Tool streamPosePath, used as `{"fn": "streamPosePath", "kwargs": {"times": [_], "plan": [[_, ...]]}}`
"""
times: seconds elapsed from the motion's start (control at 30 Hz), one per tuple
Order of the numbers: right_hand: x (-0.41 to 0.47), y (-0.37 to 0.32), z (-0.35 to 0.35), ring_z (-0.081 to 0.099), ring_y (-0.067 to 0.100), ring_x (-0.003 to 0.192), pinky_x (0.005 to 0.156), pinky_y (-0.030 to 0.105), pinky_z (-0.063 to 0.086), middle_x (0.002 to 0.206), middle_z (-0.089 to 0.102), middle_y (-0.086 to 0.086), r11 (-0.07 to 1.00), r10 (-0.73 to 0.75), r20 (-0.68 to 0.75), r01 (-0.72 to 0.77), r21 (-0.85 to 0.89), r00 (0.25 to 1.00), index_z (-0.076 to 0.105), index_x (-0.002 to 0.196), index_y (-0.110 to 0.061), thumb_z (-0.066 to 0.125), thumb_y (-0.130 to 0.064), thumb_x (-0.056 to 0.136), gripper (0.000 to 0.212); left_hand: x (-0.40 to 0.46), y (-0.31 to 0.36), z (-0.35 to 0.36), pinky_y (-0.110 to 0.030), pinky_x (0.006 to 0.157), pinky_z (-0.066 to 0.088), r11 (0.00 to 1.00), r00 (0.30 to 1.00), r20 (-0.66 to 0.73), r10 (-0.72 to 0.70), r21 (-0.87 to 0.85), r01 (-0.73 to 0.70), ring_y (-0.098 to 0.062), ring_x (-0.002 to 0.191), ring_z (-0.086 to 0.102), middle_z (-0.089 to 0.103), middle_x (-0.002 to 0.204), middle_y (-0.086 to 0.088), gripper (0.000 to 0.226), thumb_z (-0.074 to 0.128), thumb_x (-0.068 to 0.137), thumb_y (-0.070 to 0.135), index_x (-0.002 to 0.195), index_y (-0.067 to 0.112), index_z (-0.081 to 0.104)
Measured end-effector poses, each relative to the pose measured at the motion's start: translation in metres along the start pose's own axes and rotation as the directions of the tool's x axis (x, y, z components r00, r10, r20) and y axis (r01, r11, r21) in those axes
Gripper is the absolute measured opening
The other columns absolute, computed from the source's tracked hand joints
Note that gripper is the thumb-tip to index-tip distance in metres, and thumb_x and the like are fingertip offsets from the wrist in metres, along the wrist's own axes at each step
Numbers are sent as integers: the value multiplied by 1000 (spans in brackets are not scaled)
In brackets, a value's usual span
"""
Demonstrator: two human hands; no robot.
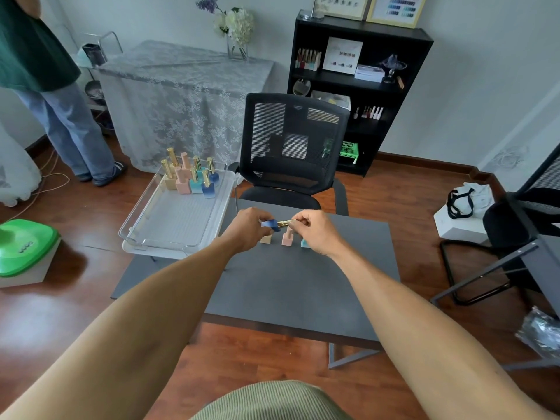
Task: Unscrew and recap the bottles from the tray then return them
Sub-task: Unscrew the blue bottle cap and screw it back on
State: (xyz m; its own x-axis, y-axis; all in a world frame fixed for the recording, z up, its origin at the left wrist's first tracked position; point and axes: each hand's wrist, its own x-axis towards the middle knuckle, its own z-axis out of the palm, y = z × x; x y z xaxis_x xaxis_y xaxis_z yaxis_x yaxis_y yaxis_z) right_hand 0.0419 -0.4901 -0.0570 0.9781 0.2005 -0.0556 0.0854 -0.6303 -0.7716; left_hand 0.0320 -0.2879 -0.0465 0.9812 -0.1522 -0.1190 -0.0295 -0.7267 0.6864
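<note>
Left hand (246, 227) grips blue bottle (269, 224), right hand (315, 230) pinches its gold cap (285, 222).

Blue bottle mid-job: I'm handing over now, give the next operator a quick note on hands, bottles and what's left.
Left hand holds the blue bottle sideways above the grey table; right hand pinches its gold cap.
Three bottles stand on the table below the hands, partly hidden.
Eight bottles stand at the far end of the clear tray.
Left: finish this cap, then return the table bottles to the tray. Which bottles are already done cannot be told.
</note>
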Motion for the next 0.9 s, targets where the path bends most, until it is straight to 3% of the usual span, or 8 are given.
{"fn": "streamPosePath", "kwargs": {"times": [0.1,0.2,0.3,0.4,0.53,0.63,0.8,0.9], "plan": [[0,2,1,55,9,59,58,31,46,69,69,-2,999,28,-4,-28,-20,1000,76,78,-16,61,-37,102,34,-1,0,0,-30,79,48,1000,1000,7,9,2,-9,-22,95,61,69,110,-6,22,70,95,16,115,13,77],[1,3,1,55,10,58,57,31,46,67,69,-1,999,34,-15,-34,-26,999,75,77,-17,62,-39,101,35,0,-1,0,-34,83,54,1000,1000,12,11,14,-12,-22,94,61,71,109,-6,21,70,95,17,115,13,77],[1,2,1,65,8,71,69,31,54,77,71,-5,998,49,-1,-49,46,999,72,110,-18,68,-32,98,19,1,-4,0,-30,79,50,1000,1000,8,11,24,-11,-21,93,60,70,110,-5,23,71,94,17,116,13,76],[1,1,1,65,7,80,74,23,52,96,71,0,998,12,22,-13,54,1000,67,131,-19,75,-19,95,38,3,-4,0,-28,77,48,999,1000,9,7,34,-7,-19,91,60,70,110,-4,23,72,94,19,116,14,77],[4,0,0,67,13,85,80,34,56,97,75,1,999,-27,3,27,-19,1000,78,112,-13,73,-12,95,18,5,-3,0,-28,76,48,999,1000,10,11,48,-12,-19,88,61,71,107,-3,21,72,94,18,114,16,77],[5,0,-1,66,27,80,72,41,56,87,73,6,997,-35,33,37,-66,999,80,96,-15,69,-16,98,11,5,0,-1,-24,68,46,997,999,20,30,68,-31,-17,80,60,71,99,-3,18,71,94,18,111,18,77],[7,2,-2,46,16,63,58,35,39,74,65,9,995,-2,71,9,-104,997,78,84,-14,65,-21,100,22,3,1,-2,-20,58,33,982,993,6,118,145,-117,-15,72,52,66,87,2,11,68,96,20,102,19,77],[8,0,-4,42,14,60,55,32,34,67,57,2,995,35,63,-29,-92,997,79,84,-14,65,-22,101,24,3,3,-3,-21,61,35,967,988,-15,157,206,-150,-16,78,54,67,93,1,13,67,97,21,105,19,76]]}}
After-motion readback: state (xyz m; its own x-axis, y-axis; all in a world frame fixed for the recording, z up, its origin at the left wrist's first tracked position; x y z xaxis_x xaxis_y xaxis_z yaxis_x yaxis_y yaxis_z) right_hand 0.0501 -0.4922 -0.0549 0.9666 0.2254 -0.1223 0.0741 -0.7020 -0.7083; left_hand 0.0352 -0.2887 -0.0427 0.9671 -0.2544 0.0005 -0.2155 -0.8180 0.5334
